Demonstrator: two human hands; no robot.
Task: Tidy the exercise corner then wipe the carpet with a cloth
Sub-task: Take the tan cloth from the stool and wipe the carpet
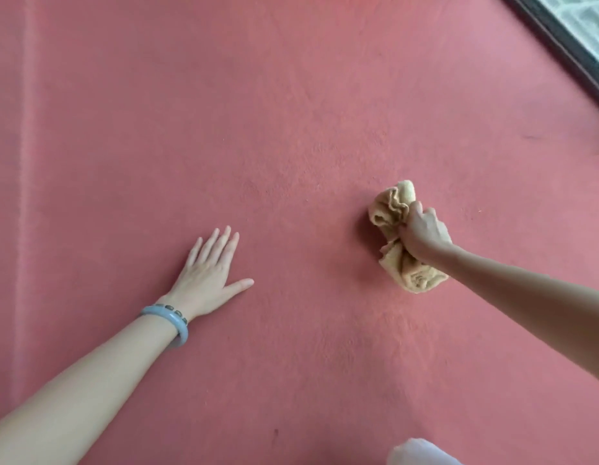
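A red carpet fills nearly the whole view. My right hand grips a crumpled tan cloth and holds it down on the carpet right of centre; bunches of cloth stick out above and below the fist. My left hand lies flat on the carpet left of centre, fingers straight and together, thumb spread out. It holds nothing. A pale blue bangle sits on the left wrist.
A dark window or door frame runs along the carpet's edge at the top right. A faint lighter seam runs down the carpet at the far left. A pale bit of clothing shows at the bottom edge.
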